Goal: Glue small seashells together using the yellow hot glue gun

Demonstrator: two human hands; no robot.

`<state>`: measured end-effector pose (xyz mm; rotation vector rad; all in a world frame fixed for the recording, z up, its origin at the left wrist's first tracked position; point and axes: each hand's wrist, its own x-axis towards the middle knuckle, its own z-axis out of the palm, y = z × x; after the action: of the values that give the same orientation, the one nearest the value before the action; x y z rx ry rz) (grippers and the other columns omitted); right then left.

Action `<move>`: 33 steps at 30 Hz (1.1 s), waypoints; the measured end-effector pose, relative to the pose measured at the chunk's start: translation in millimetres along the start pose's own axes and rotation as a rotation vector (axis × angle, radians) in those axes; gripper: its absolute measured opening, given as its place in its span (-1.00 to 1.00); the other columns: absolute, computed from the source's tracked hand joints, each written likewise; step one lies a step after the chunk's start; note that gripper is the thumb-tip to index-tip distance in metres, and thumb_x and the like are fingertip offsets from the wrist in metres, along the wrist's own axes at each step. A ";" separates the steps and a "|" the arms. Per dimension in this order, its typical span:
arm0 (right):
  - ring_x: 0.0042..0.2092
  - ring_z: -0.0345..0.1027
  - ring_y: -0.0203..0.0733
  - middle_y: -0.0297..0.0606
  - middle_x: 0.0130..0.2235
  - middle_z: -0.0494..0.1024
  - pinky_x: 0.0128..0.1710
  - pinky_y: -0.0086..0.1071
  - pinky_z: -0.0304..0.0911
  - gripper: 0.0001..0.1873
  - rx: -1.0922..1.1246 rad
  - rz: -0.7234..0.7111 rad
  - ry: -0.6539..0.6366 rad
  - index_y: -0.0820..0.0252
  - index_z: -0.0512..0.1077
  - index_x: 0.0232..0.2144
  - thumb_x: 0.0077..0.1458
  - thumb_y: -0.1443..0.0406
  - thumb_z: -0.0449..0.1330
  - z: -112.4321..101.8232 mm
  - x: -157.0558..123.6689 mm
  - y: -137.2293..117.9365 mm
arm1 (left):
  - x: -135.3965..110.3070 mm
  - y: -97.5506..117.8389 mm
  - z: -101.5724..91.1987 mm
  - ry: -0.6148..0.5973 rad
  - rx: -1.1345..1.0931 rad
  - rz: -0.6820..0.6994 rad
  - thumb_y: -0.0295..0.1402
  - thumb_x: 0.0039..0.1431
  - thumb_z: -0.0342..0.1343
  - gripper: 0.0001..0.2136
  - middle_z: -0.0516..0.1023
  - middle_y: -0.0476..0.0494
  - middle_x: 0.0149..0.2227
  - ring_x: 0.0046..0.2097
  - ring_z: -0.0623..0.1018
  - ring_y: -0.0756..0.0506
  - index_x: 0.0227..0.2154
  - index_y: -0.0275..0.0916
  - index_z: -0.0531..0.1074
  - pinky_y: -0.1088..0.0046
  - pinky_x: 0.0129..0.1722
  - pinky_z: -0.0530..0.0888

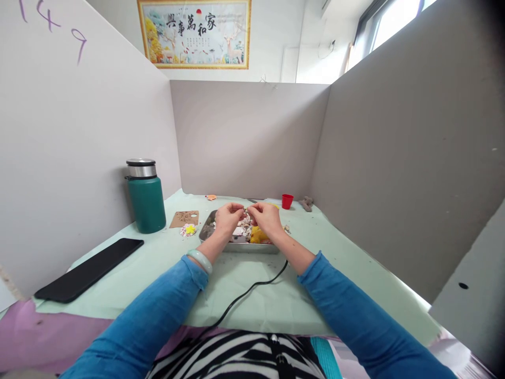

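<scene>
My left hand [228, 217] and my right hand [265, 217] are held close together over a metal tray [205, 231], fingertips almost meeting. Both hands have their fingers curled into a pinch around something tiny between them, too small to name. The tray holds several small pale shells or scraps and a yellow piece [257, 236]. A pale bangle [200, 260] sits on my left wrist. Both sleeves are blue.
A green flask [145, 197] with a steel lid stands at the left wall. A black phone [90, 268] lies near the left front edge. A brown card [184, 218], a red cup [287, 201] and a black cable [244, 295] lie on the pale green cloth.
</scene>
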<state>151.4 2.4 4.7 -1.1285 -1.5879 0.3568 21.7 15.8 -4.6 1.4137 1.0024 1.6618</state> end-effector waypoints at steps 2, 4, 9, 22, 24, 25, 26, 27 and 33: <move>-0.58 0.35 -0.32 -0.39 -0.64 0.44 -0.48 -0.47 0.22 -0.84 0.007 -0.008 -0.016 0.21 0.45 -0.49 -0.05 0.24 0.12 0.4 0.3 -0.3 | 0.0 0.6 -1.0 0.001 -0.041 -0.013 -0.43 -0.20 0.17 -0.86 0.51 -0.10 -0.50 -0.45 0.53 -0.05 -0.47 -0.31 0.43 0.42 -0.38 0.47; -0.59 0.35 -0.33 -0.38 -0.60 0.47 -0.48 -0.47 0.24 -0.86 0.014 -0.003 -0.021 0.22 0.43 -0.47 -0.06 0.26 0.13 0.6 0.3 -0.9 | -0.4 1.9 -1.7 -0.002 -0.073 -0.030 -0.44 -0.22 0.18 -0.85 0.51 -0.11 -0.50 -0.45 0.53 -0.05 -0.48 -0.33 0.42 0.42 -0.40 0.47; -0.59 0.36 -0.32 -0.37 -0.61 0.46 -0.51 -0.47 0.25 -0.88 0.061 0.065 -0.013 0.23 0.40 -0.47 -0.08 0.28 0.12 0.2 -0.8 -2.8 | -1.8 5.4 -1.0 -0.015 -0.120 -0.073 -0.45 -0.23 0.20 -0.84 0.49 -0.11 -0.52 -0.46 0.52 -0.04 -0.49 -0.34 0.41 0.42 -0.40 0.46; -0.61 0.35 -0.32 -0.36 -0.58 0.48 -0.53 -0.46 0.23 -0.88 0.083 0.145 0.041 0.21 0.35 -0.46 -0.07 0.26 0.11 4.0 -1.0 -2.9 | -4.0 6.8 -0.1 -0.051 -0.169 -0.062 -0.46 -0.25 0.23 -0.81 0.48 -0.07 -0.54 -0.45 0.54 -0.05 -0.50 -0.33 0.36 0.39 -0.35 0.47; -0.60 0.34 -0.32 -0.37 -0.59 0.48 -0.48 -0.45 0.24 -0.88 0.045 0.132 0.047 0.20 0.35 -0.47 -0.06 0.26 0.11 4.2 -1.4 -2.4 | -3.9 7.0 0.0 -0.044 -0.151 -0.063 -0.45 -0.26 0.23 -0.81 0.47 -0.06 -0.56 -0.47 0.52 -0.04 -0.51 -0.32 0.36 0.42 -0.38 0.46; -0.58 0.35 -0.31 -0.37 -0.59 0.48 -0.46 -0.44 0.23 -0.89 0.016 0.117 0.056 0.20 0.35 -0.47 -0.05 0.25 0.10 4.2 -2.0 -2.4 | -3.8 7.2 0.1 -0.038 -0.140 -0.065 -0.45 -0.26 0.23 -0.81 0.46 -0.05 -0.57 -0.48 0.52 -0.03 -0.51 -0.32 0.36 0.43 -0.40 0.46; -0.56 0.36 -0.30 -0.37 -0.58 0.48 -0.44 -0.43 0.23 -0.89 -0.019 0.094 0.067 0.19 0.35 -0.48 -0.04 0.25 0.10 4.0 -2.8 -2.6 | -3.6 7.4 0.2 -0.035 -0.131 -0.068 -0.45 -0.26 0.23 -0.81 0.46 -0.04 -0.58 -0.49 0.51 -0.02 -0.51 -0.32 0.36 0.44 -0.42 0.45; -0.53 0.36 -0.29 -0.36 -0.56 0.48 -0.42 -0.43 0.22 -0.88 -0.060 0.066 0.076 0.19 0.35 -0.48 -0.03 0.25 0.10 3.7 -4.0 -3.2 | -3.4 7.5 0.3 -0.033 -0.125 -0.072 -0.44 -0.26 0.24 -0.81 0.46 -0.04 -0.59 -0.49 0.50 -0.02 -0.51 -0.32 0.36 0.45 -0.43 0.44; -0.40 0.36 -0.22 -0.26 -0.44 0.51 -0.35 -0.40 0.14 -0.85 -0.357 -0.101 0.118 0.18 0.37 -0.44 0.07 0.24 0.07 0.4 -12.7 -13.1 | -2.2 6.1 0.3 -0.035 -0.121 -0.083 -0.44 -0.27 0.24 -0.81 0.47 -0.07 -0.58 -0.49 0.50 -0.03 -0.52 -0.32 0.37 0.44 -0.43 0.44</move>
<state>144.2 -14.2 6.5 -1.3055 -1.6350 -0.0637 22.1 11.2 0.0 1.2999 0.9130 1.6043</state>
